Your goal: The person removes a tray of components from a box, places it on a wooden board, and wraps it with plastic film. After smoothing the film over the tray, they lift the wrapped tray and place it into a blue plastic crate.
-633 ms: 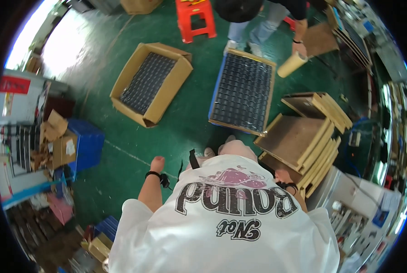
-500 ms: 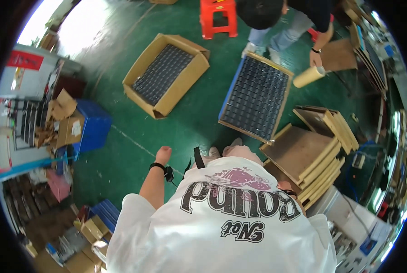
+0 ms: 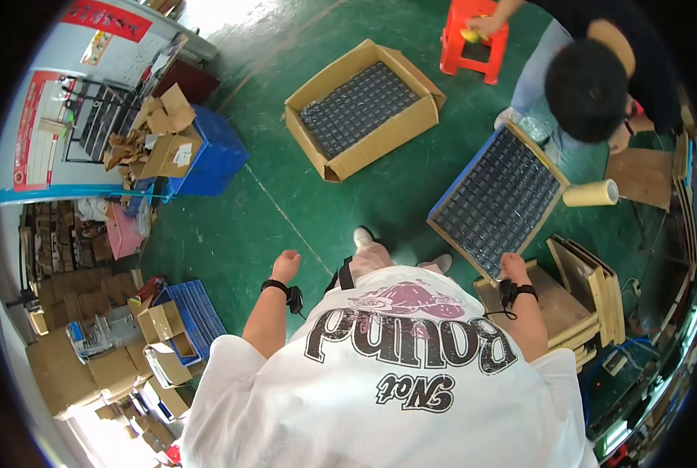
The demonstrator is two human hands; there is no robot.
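Observation:
My left hand (image 3: 287, 267) hangs over the green floor, its fingers curled closed with nothing showing in them. My right hand (image 3: 514, 267) is also closed, with no object showing in it. It overlaps the near corner of a shallow tray (image 3: 496, 201) packed with rows of dark, film-covered pieces; I cannot tell whether it touches the tray. Ahead of me stands an open cardboard box (image 3: 387, 154) holding a similar dark layer. Each of my wrists has a black band with a small device.
A co-worker (image 3: 586, 90) bends over the tray's far side, one hand holding something yellow at a red stool (image 3: 479, 47). A tan roll (image 3: 590, 193) lies beside the tray. Stacked wooden trays (image 3: 555, 308) stand near my right arm. At left is a blue bin (image 3: 216, 152).
My view has turned right, so the box and tray sit differently in it. My right hand has come into sight. The co-worker's hand has left the tan roll; one is now at the stool.

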